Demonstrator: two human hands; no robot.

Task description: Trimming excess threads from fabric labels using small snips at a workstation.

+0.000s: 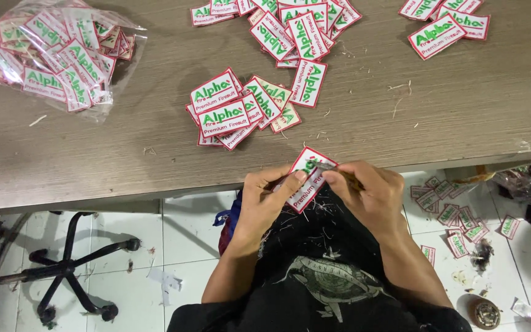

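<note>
Both hands, left (265, 200) and right (370, 193), pinch one patch (307, 178) at the wooden surface's (124, 154) near edge. The right also grips a thin tool (339, 172). Loose patches (235, 110) lie beyond; a plastic bag (56, 55) sits at the far left corner.

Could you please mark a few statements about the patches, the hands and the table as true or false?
1. Both hands hold one patch. True.
2. The right hand holds a slim tool at the patch. True.
3. The clear bag of patches lies on the floor. False: it lies on the wooden table.
4. The floor has no patches on it. False: several lie scattered by the person's right side.
</note>
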